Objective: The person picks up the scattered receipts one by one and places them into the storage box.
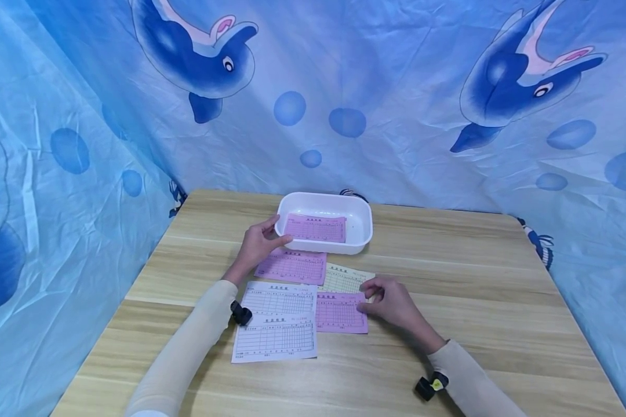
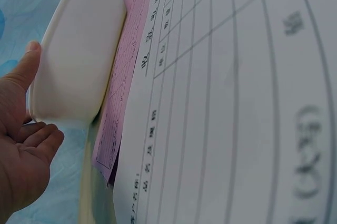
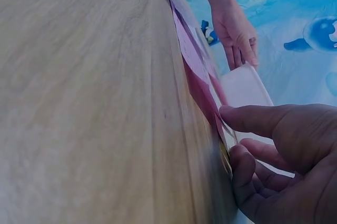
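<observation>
Right hand low at the right margin of the paper spread; thumb on the edge of the near pink receipt slip, bent fingers by the yellow receipt slip. Gap between thumb and fingers narrow; cannot tell whether any paper is pinched.

Nearest on the wood-grain table: white receipt slips, two printed grids showing one beyond the other, under the left forearm. Beside them, near pink slip, lapping the lower part of the yellow one. Farther out, second pink receipt slip, just in front of the tub.

Left hand curved round the near left corner of the white plastic tub, thumb at the front rim, fingers along the left end. Inside, flat on the floor of the tub, another pink receipt slip. Behind everything, blue dolphin-print curtain.

Risks, as judged: pink and yellow lifted together, from edges lying so close; neighbouring slips dragged askew, from the overlap; thin paper creased by too hard a pinch; tub tipped by thumb pressure at one corner.
</observation>
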A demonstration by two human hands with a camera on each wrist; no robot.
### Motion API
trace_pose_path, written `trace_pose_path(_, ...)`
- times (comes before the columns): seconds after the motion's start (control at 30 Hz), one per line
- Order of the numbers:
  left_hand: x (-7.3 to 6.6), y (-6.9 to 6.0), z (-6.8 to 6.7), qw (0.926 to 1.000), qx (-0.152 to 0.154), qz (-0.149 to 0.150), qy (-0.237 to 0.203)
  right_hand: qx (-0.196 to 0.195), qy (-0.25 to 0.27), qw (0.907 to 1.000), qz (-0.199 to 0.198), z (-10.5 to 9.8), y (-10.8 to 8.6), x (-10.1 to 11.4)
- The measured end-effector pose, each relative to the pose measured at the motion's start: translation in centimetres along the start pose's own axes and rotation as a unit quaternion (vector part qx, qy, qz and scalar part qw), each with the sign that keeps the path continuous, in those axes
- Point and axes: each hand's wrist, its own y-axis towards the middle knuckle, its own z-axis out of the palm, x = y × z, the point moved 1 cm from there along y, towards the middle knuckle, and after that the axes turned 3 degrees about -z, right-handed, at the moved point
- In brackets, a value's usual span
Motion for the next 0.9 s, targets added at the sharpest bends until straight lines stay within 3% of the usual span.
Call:
trace_pose_path(0.47, 0.0, 0.1, 0.0, 0.9999, 0.002, 0.004, -0.010, 0.015, 0.001, 0.9993, -0.035, 0.1, -0.3, 0.4)
trace_pose_path(0.7, 0.1, 0.1, -0.1, 0.9999, 0.002, 0.003, -0.013, 0.020, 0.003, 0.9994, -0.028, -0.2, -0.4, 0.7)
trace_pose_path(0.9, 0.2, 0.1, -0.1, 0.9998, 0.004, 0.005, -0.017, 0.006, 0.034, 0.9994, -0.001, -0.3, -0.5, 1.0)
